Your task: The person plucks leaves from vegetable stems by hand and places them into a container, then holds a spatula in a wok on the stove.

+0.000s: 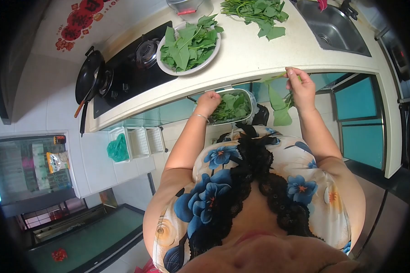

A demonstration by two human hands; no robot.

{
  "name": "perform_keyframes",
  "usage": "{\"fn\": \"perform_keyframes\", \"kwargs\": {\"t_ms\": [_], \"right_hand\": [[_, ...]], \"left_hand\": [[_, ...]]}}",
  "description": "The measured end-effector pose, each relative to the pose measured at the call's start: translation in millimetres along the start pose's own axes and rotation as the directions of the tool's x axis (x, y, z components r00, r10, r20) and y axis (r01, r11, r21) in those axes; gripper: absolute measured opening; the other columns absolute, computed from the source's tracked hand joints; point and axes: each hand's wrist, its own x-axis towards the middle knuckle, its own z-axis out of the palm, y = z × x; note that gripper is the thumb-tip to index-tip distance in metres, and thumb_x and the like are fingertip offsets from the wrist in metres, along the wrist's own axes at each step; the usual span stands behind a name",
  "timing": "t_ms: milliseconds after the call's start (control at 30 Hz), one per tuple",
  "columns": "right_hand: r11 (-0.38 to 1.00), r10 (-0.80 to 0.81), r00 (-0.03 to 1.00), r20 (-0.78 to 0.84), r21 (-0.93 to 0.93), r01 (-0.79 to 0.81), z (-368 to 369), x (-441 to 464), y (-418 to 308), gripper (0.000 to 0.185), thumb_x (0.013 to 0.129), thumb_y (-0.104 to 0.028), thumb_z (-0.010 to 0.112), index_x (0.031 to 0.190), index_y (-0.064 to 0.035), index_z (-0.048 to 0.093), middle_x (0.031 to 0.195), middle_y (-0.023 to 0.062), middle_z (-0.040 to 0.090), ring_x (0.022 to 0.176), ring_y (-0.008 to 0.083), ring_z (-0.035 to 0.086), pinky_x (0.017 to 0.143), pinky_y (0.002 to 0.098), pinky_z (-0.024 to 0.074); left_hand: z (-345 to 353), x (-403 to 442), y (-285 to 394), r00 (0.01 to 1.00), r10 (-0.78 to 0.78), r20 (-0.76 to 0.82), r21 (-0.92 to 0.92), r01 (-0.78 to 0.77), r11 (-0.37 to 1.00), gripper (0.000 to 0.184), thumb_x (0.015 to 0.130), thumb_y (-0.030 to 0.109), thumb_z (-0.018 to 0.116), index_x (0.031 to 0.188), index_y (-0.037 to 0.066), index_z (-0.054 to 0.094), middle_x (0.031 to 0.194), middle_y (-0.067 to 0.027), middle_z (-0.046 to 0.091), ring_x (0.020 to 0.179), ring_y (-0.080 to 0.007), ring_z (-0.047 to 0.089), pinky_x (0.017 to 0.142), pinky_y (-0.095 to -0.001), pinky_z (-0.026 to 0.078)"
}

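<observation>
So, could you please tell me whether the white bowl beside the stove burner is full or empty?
Full: green leaves are heaped above the rim of the white bowl, covering its inside from view.

A single wide-angle view comes from the person's head, on the near side of the white countertop [250,53], facing forward and steeply down. The floral top [209,198] is closest to the lens, filling the lower middle, well nearer than the countertop. The left hand [208,103] and right hand [301,88] sit at middle range, just short of the countertop's front edge. The view spans the countertop from the black gas stove [123,75] at its left to the steel sink [334,29] at its right. Straight lines bow, and the corners darken, well outside the countertop's middle.
</observation>
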Motion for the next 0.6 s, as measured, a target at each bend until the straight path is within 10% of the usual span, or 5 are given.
{"fn": "perform_keyframes", "kwargs": {"t_ms": [367,600], "right_hand": [[0.999,0.028,0.998,0.049,-0.03,-0.026,-4,-7,8,0.017,0.083,-0.016,0.06,0.091,-0.0017,0.062,0.074,0.0012,0.06,0.055,0.005,0.046,0.051,0.0178,0.038],[0.999,0.046,0.996,0.077,-0.031,-0.044,-2,-11,15,0.016,0.083,-0.016,0.06,0.09,-0.002,0.062,0.074,0.0008,0.06,0.054,0.0048,0.046,0.05,0.0177,0.0382]], "left_hand": [[5,1,-3,0.999,-0.039,0.0,-0.04,0.039,0.998,0.01,0.078,0.012,0.057,0.085,0.005,0.058,0.068,0.0003,0.055,0.056,-0.0088,0.048,0.053,-0.0227,0.04],[-6,-14,16,0.973,-0.176,0.147,-0.477,0.226,0.85,0.007,0.078,0.013,0.056,0.085,0.01,0.054,0.06,0.0039,0.046,0.048,-0.0074,0.04,0.042,-0.0199,0.031]]}}
